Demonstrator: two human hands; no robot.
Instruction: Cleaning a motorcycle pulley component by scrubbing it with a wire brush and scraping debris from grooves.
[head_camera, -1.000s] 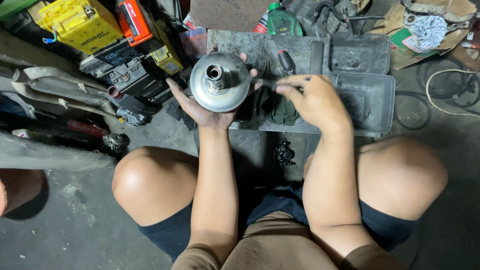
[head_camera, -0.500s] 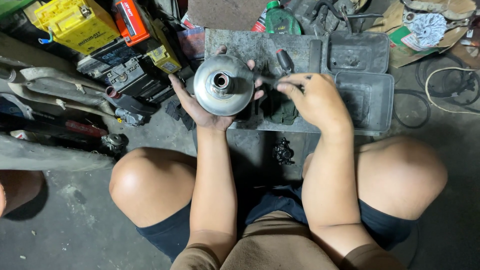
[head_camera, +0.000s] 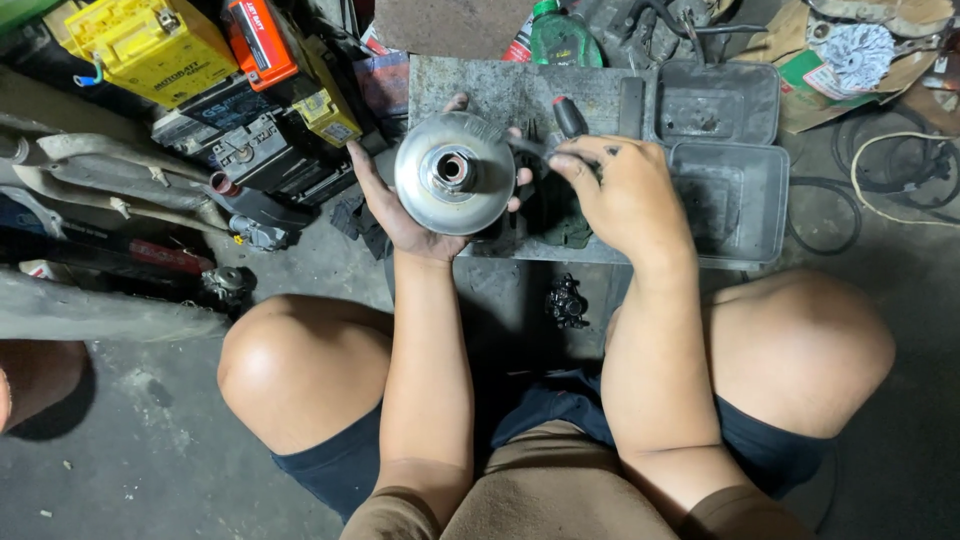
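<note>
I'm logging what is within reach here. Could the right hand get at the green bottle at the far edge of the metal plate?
Probably yes. The green bottle stands just beyond the right hand, with only bare metal plate between. But its fingers already pinch a thin dark tool, so that would likely need setting down first.

- There is only one view, from a camera worn on the person's head, so no second view shares the scene.
- It looks almost straight down, over the chest and the two bent knees to the concrete floor (head_camera: 140, 450).
- It faces forward from the body: the person's own side is at the bottom edge, the far side at the top.
- It is near: the left hand (head_camera: 400, 205) and the right hand (head_camera: 625, 195) sit in the upper middle, at arm's reach.
- The grey metal tray (head_camera: 735, 200) and the yellow box (head_camera: 150, 45) mark the far edge of what it sees.
</note>
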